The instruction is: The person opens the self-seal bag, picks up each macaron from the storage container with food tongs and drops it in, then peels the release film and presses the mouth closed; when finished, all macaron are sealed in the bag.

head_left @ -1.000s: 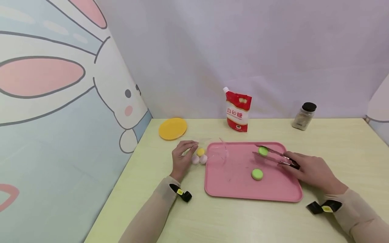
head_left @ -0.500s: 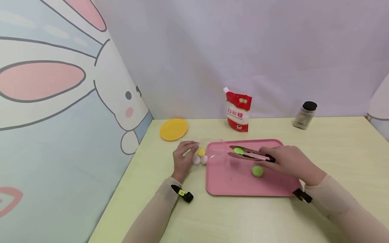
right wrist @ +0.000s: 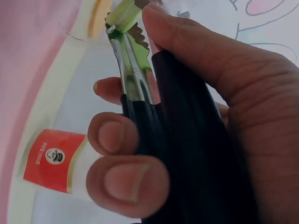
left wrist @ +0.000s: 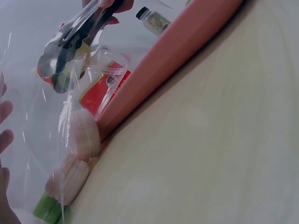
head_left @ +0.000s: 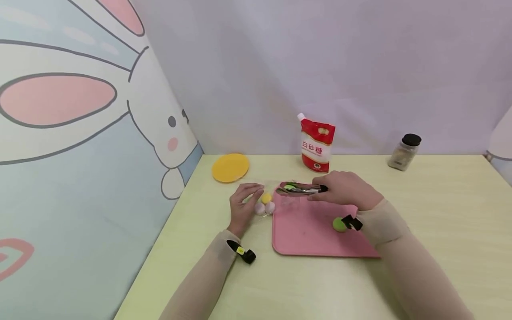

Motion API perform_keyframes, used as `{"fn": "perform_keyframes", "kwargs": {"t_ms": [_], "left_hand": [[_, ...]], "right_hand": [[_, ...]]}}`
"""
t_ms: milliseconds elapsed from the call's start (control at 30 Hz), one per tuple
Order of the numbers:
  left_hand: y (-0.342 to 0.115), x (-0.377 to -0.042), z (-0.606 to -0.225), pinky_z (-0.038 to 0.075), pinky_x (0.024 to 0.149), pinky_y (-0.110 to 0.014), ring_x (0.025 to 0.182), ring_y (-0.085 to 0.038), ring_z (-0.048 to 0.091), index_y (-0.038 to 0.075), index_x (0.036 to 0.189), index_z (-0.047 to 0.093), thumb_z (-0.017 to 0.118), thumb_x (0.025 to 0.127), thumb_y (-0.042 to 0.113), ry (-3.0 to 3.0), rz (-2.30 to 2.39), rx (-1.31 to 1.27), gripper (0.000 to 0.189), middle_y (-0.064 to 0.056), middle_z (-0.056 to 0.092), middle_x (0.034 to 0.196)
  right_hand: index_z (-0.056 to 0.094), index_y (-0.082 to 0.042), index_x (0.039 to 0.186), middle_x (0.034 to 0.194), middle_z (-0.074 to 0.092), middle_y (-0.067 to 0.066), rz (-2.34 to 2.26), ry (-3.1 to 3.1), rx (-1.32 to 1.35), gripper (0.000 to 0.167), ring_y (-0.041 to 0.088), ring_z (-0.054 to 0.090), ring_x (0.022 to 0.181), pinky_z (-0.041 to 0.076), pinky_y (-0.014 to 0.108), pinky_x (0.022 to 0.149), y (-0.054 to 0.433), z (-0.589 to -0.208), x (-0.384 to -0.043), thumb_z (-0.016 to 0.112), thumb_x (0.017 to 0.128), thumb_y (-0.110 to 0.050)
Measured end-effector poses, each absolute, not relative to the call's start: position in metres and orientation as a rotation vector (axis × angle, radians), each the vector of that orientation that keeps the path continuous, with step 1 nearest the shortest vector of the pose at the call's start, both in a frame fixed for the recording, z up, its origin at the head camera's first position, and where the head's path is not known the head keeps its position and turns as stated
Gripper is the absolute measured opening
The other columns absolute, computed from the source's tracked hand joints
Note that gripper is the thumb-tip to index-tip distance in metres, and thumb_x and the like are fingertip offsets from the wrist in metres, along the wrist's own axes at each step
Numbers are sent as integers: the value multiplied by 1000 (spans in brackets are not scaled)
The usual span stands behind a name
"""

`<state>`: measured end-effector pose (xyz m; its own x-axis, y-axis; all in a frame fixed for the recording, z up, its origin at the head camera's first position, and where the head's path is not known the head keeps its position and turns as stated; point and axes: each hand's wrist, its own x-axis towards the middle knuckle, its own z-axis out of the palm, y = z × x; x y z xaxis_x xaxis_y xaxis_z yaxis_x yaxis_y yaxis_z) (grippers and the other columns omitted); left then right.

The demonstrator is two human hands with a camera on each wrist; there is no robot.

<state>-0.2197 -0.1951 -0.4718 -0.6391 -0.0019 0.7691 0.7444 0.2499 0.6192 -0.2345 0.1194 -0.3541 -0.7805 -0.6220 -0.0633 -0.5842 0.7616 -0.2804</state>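
The green macaron (head_left: pixel 290 188) is pinched in tongs (right wrist: pixel 187 121) gripped by the right hand (head_left: pixel 346 189), at the clear bag (left wrist: pixel 65 121) held by the left hand (head_left: pixel 243 206). Presumably light and brittle, it is best squeezed gently.

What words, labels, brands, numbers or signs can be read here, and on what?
"白砂糖" on the red-and-white pouch.
Smaller line under it: too small to read.
Lettering by the pouch's emblem: too blurred.
Mark on the tongs: too blurred.
Yellow wrist tag: too small.
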Motion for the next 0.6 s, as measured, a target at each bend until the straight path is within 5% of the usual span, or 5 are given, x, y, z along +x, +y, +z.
{"fn": "perform_keyframes", "kwargs": {"t_ms": [600], "left_hand": [[-194, -221, -472, 54, 92, -36, 101, -26, 66, 3, 102, 79, 75, 87, -4, -1879, -1439, -669, 17, -9, 73, 104]], "right_hand": [[69, -26, 104, 77, 59, -9, -475, 2789, -956, 46, 14, 54, 71, 44, 34, 60, 120, -364, -254, 64, 86, -69]]}}
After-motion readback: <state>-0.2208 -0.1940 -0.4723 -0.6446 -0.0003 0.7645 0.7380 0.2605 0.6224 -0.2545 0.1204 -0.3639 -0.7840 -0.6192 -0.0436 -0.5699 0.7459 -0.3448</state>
